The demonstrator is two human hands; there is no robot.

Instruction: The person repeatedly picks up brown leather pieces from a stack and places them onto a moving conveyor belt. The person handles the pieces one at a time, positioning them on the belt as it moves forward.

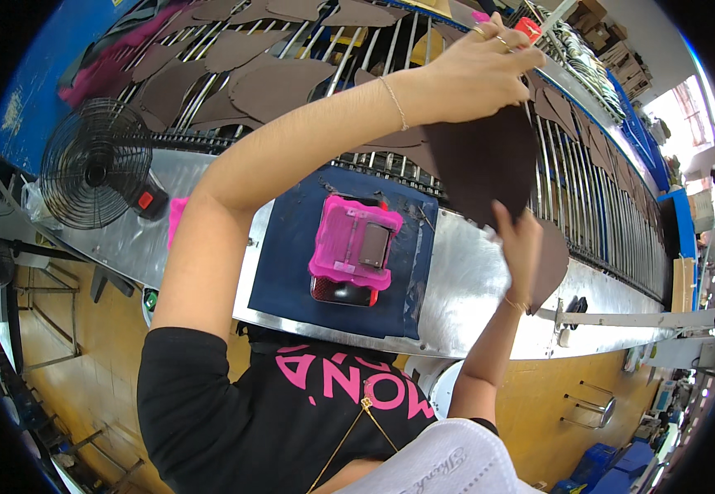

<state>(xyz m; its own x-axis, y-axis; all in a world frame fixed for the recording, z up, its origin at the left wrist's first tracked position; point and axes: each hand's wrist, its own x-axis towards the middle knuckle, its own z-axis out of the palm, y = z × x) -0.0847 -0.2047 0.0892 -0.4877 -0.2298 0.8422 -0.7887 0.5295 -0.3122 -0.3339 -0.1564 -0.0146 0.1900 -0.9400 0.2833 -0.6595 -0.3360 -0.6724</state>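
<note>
My left hand (481, 78) reaches across to the upper right, its fingers bent around the upper end of a dark brown flat cut piece (485, 160). The piece hangs over a rack of metal bars (592, 193). At its lower edge is my right hand (521, 255), smeared by motion, so its grip cannot be made out. Beside and partly behind the right hand, another brown cut piece (550, 267) lies over the table edge of the rack. Several similar brown pieces (279, 86) are spread across the bars.
A bright pink tray-like thing (345, 235) rests on a red and black object (341, 292) on a dark blue mat (287, 263). A black wire fan (94, 169) stands at the left of the metal table (456, 280). A pale bar (646, 319) juts in from the right.
</note>
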